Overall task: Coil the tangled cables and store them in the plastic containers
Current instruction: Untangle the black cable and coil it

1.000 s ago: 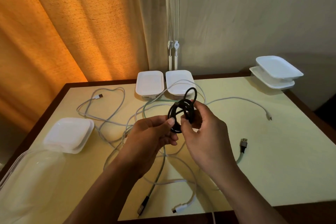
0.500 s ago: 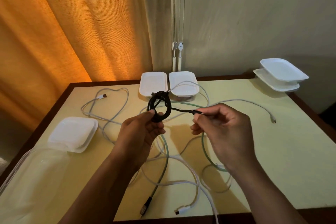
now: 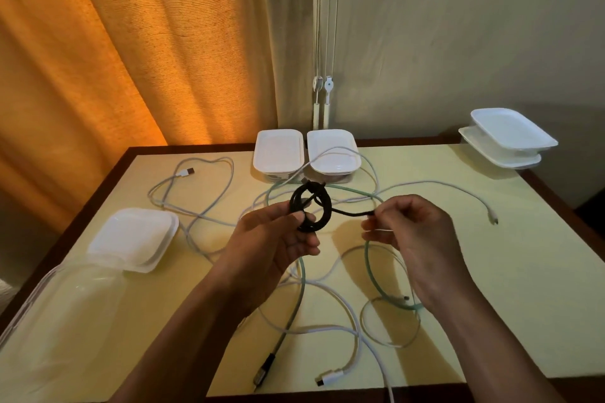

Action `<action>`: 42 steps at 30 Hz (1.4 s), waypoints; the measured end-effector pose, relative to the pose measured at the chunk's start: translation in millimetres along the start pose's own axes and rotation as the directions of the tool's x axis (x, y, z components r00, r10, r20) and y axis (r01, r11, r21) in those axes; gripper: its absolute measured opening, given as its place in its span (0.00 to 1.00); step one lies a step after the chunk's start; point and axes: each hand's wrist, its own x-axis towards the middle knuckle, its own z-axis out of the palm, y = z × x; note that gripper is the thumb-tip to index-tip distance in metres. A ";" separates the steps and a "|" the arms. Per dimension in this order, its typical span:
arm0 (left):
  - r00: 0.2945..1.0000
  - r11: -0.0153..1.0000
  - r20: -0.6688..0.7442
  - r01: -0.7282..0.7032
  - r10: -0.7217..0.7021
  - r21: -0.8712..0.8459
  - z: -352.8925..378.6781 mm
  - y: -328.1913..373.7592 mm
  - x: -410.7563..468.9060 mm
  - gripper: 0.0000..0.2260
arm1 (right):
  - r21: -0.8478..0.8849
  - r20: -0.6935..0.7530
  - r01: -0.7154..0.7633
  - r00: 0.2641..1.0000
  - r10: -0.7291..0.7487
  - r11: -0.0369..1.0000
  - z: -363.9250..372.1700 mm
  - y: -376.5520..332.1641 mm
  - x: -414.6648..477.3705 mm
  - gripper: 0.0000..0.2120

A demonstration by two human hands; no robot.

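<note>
- Black cable [image 3: 311,210]: wound into a small coil and held in the air above the middle of the table [image 3: 510,288]. Not yet in any container.
- Left hand [image 3: 278,239]: thumb and curled fingers pinch the coil's lower left side. Judged purpose: clamping the loops together so they cannot spring apart.
- Right hand [image 3: 412,232]: thumb and forefinger pinch the cable's free tail, the other fingers curled under. The tail runs nearly taut from the coil's right side.
- A strand crosses the coil's face. Judged step: the tail is being wrapped round the loops to lock them. Whether it passes through the ring, cannot tell.
- White cables [image 3: 203,206] and a green cable [image 3: 302,285] lie loose and crossed, from the middle to the near edge. These are uncoiled, so most of the task is left.
- Two lidded containers [image 3: 278,150] stand side by side at the far edge, with a stacked pair [image 3: 510,137] at the far right corner.
- A clear tub [image 3: 65,311] sits at the near left corner with a white lid [image 3: 134,239] just beside it. It is the likely home for this coil.
- Risk: if the tail goes slack, the wrap loosens.
</note>
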 end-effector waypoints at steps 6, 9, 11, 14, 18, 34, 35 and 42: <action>1.000 1.000 -0.021 0.004 -0.003 0.025 3.7 -2.8 0.2 0.10 | -0.342 0.326 0.151 0.945 -0.033 0.927 5.3 0.7 -9.1 0.12; 1.000 0.999 -0.009 -0.001 0.002 0.054 3.4 -2.7 -0.9 0.09 | -0.337 0.346 0.143 0.938 -0.019 0.931 12.6 4.9 -11.1 0.12; 1.000 0.997 0.011 0.002 -0.003 0.081 3.4 -1.2 -2.1 0.10 | -0.319 0.319 0.133 0.947 -0.026 0.938 19.0 6.6 -11.8 0.14; 1.000 0.988 0.026 -0.010 0.006 0.156 1.0 1.6 -4.4 0.10 | -0.271 0.326 0.138 0.944 -0.044 0.953 27.3 0.3 -13.1 0.11; 0.999 0.982 -0.025 -0.015 0.020 0.189 -11.2 10.9 -13.9 0.11 | -0.086 0.386 0.036 0.922 0.000 0.996 37.9 -8.2 -17.5 0.11; 0.814 0.872 -0.509 0.008 0.279 0.490 -155.4 49.2 -103.2 0.05 | -0.257 0.561 0.126 0.827 0.042 0.958 219.1 2.3 -74.4 0.15; 0.795 0.839 -0.533 0.055 0.291 0.541 -169.2 47.4 -109.1 0.05 | -0.276 0.583 0.140 0.811 0.050 0.951 231.9 6.8 -79.2 0.15; 0.692 0.614 -0.623 0.325 0.364 0.719 -222.9 35.4 -141.2 0.15 | -0.454 0.645 0.237 0.752 0.133 0.859 279.0 33.4 -103.4 0.12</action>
